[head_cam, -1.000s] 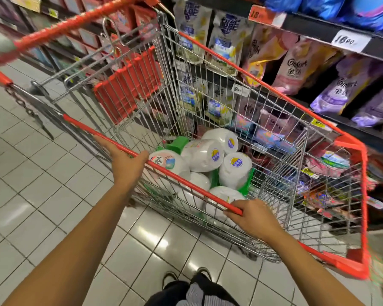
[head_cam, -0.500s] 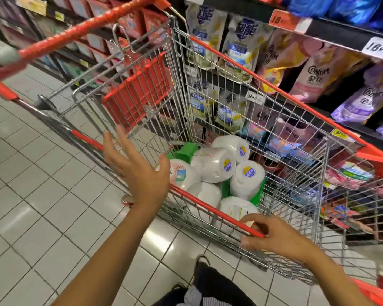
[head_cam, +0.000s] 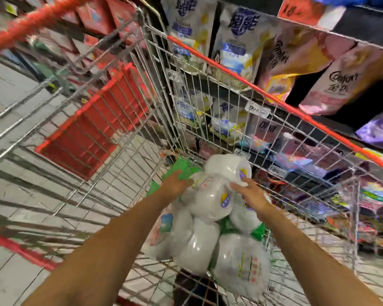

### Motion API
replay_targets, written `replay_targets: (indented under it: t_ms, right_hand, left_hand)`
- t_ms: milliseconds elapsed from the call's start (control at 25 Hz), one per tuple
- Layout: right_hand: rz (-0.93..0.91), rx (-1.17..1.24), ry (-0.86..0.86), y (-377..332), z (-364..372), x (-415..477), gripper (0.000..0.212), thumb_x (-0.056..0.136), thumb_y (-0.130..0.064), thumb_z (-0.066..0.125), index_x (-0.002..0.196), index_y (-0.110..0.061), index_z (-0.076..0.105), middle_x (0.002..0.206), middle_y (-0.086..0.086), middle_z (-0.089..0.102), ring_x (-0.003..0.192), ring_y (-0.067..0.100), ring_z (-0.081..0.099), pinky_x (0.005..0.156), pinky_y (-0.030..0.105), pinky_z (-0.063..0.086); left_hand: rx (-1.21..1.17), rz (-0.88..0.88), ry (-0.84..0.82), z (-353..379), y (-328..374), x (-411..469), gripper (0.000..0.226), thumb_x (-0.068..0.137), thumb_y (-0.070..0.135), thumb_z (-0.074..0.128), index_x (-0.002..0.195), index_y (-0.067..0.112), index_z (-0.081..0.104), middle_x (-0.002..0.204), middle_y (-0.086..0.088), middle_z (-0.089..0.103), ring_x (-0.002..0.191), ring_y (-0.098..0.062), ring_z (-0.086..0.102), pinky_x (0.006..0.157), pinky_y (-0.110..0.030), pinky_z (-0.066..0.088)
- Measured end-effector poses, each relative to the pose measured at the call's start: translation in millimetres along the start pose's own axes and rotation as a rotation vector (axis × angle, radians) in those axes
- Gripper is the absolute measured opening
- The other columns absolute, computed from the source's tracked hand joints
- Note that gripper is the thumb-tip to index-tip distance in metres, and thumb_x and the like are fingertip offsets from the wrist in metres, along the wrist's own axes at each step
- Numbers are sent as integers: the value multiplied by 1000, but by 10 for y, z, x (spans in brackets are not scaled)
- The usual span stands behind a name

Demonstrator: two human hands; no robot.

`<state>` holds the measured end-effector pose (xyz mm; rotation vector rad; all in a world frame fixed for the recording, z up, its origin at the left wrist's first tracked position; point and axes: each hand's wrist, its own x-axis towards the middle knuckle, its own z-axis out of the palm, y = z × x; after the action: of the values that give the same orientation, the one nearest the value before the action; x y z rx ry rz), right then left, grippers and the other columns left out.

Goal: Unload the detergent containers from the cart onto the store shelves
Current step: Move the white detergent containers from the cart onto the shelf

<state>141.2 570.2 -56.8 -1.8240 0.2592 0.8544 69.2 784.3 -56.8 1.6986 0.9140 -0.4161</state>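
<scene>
A left hand [head_cam: 175, 185] and a right hand [head_cam: 253, 196] are touching white plastic detergent containers [head_cam: 199, 244] lying piled in a silver wire shopping cart [head_cam: 186, 102]. The topmost container [head_cam: 226, 166] is sitting just above the right fingertips. Motion blur is hiding whether either hand's fingers are gripping.

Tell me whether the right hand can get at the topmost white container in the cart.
Probably yes. The right hand is inside the cart, touching the topmost white container; nothing lies over it. Blur hides whether it grips.

Bare metal wire for the cart [head_cam: 208, 102], red plastic on its rim [head_cam: 274, 100]; glossy white plastic on the detergent containers [head_cam: 208, 202]; shiny film on the pouches [head_cam: 241, 47].
</scene>
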Motion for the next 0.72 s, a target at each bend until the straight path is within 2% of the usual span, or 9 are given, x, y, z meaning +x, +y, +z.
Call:
replay_targets:
  t_ms: [80,160,200,280,360,440,520,640,720]
  right_hand:
    - [25,73,-2,116,125,321,51,72,-12,81,113,-14,50,105,7,62,77,10,59,55,10,47]
    - [23,148,10,231,242,536,37,77,-1,75,108,-5,56,112,17,64,91,29,64,78,24,54]
    - [20,156,11,287,270,629,34,80,-2,73,110,-2,57,113,19,65,95,29,65,83,30,54]
    - [37,92,4,317,317,740,41,79,-18,77,112,-9,54,106,7,68,89,15,66,84,23,50]
    - [45,35,6,306,355,765,47,71,-29,84,107,-18,56,93,-9,70,79,5,64,79,16,48]
    - [21,118,-13,329,397,785,43,72,-20,83,108,-6,65,93,5,75,74,12,68,64,17,52]
    - [50,138,49,297,442,735,48,74,-18,81,114,1,63,106,19,71,81,26,68,66,30,58]
    - [113,168,261,303,430,650,62,66,-28,87,116,-4,59,113,17,66,102,34,65,89,48,54]
    - [176,179,279,251,395,507,73,60,-40,87,119,-9,57,117,13,64,105,33,64,91,49,54]
  left_hand:
    - [106,-35,-20,99,-172,388,63,94,32,61,146,7,33,140,-16,50,128,-32,50,107,-37,40]
    - [31,-77,-81,175,-356,713,70,91,39,63,146,9,33,143,-15,47,129,-33,48,109,-42,39]
    - [-53,-98,-118,212,-446,844,80,85,45,67,146,8,31,144,-16,46,129,-32,48,109,-44,39]
    - [-181,-137,-224,317,-567,1053,93,75,54,73,146,10,33,149,-10,40,128,-22,47,108,-32,39]
    - [-188,-145,-301,425,-563,1163,57,88,42,63,136,16,47,147,-3,36,117,-13,48,92,-16,42]
    - [-248,-181,-234,535,-545,1220,28,92,28,62,115,13,62,124,-11,63,89,-8,66,73,-16,52]
    - [-296,-177,-115,544,-519,1195,12,84,19,73,90,15,64,100,-4,69,54,1,66,51,-13,50]
    - [-319,-141,-121,466,-443,984,52,63,28,88,99,23,51,100,-2,67,78,-13,67,70,-25,51]
    - [-344,-39,-78,392,-286,808,51,51,35,89,93,24,63,97,-2,70,94,-25,68,82,-36,54]
